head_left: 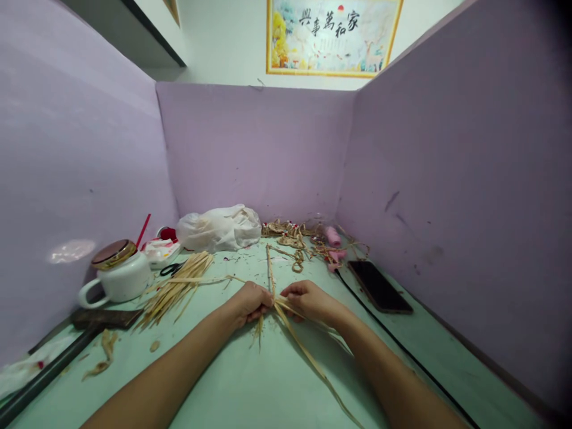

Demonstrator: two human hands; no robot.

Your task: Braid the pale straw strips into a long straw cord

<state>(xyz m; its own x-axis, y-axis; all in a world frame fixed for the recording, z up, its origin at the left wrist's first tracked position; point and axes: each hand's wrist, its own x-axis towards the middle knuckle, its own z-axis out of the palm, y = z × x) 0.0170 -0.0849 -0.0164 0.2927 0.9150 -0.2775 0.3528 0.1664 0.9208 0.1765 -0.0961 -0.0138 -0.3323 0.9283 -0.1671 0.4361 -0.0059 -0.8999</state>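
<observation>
A narrow straw braid [270, 268] runs away from me along the green table, its near end between my two hands. My left hand [251, 302] is closed with its fingertips pinching the braid's working end. Facing it, my right hand [308, 301] is closed on pale straw strands that leave the braid. One long loose strand [308, 354] trails toward me and to the right. Short straw ends [260, 330] hang below my left fingers. To the left lies a bundle of cut straw [179, 292], with one strand reaching toward my left hand.
A white mug [123, 279] with a jar lid on top and a hammer [107, 320] are at the left. Scissors [171, 269] lie behind the straw. A plastic bag [220, 228], braided pieces [290, 231] and pink thread spools [333, 237] line the back. A phone [379, 286] and black cable [393, 339] lie right.
</observation>
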